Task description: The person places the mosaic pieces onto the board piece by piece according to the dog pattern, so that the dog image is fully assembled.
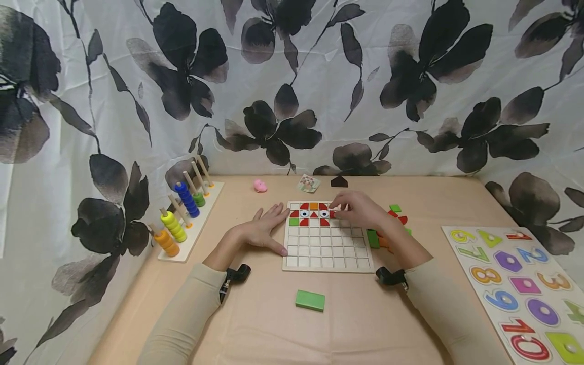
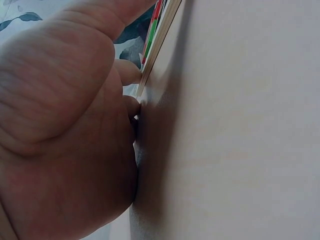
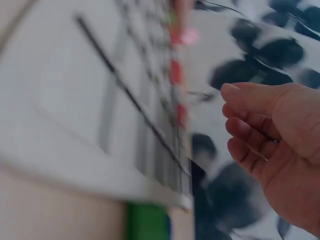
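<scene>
The white square grid board with a pale wooden edge (image 1: 327, 248) is set on the light wood-coloured desk (image 1: 255, 324), its left edge touched by the wide-spread fingers of the left hand (image 1: 264, 229). Over its upper right part the right hand (image 1: 358, 209) is held, fingers narrow and bent, and whether anything is pinched cannot be told. Small flat red, green and orange tiles (image 1: 313, 215) are laid in the upper rows.

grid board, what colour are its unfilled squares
White; the grid board shows best in the head view.
</scene>
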Available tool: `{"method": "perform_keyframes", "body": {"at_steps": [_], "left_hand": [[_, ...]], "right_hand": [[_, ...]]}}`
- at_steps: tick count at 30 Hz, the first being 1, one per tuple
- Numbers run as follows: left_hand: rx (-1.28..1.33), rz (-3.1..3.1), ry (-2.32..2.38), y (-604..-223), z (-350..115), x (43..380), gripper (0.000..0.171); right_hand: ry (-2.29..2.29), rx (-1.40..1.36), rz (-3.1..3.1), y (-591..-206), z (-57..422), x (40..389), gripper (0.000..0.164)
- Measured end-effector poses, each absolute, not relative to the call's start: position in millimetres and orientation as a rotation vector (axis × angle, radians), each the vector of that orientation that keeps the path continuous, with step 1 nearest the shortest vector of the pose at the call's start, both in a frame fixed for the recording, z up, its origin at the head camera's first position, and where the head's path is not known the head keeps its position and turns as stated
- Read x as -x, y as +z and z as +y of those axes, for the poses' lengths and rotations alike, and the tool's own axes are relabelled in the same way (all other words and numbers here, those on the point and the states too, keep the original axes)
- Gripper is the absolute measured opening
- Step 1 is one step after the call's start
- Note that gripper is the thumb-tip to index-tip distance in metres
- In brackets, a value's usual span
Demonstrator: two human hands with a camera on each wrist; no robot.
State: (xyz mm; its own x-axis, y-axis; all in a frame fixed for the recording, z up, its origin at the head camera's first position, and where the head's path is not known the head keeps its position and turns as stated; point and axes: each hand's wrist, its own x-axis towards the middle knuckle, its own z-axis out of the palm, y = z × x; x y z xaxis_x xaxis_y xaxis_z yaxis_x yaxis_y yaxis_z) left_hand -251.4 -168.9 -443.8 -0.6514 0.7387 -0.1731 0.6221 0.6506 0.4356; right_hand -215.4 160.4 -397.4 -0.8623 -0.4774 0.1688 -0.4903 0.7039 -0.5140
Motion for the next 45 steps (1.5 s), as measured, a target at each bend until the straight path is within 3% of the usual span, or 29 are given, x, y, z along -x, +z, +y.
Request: {"method": "perform_keyframes", "body": {"at_steps": [8,18,36,45], "left_hand": [[-1.072,2.53,0.479,-443.0,-169.4,251.3,0.128],[-1.068,2.54,0.454,-443.7,-168.9,251.7,0.128],[-1.073,2.532,0.462,-442.4,-169.0,251.7,0.128],[-1.062,2.529,0.455,-442.0,-169.5,250.0,0.127]], "right_hand": [[0.949,-0.529,-2.82,-374.0,223.2,198.0,0.025],[1.049,-0.332,-3.127,-403.6,278.8,200.8,0.025],[1.185,-0.291,-3.151,-410.0,279.4,200.5,0.011],[1.145,-0.356,-2.968,-402.6,259.2,200.7,0.016]]}}
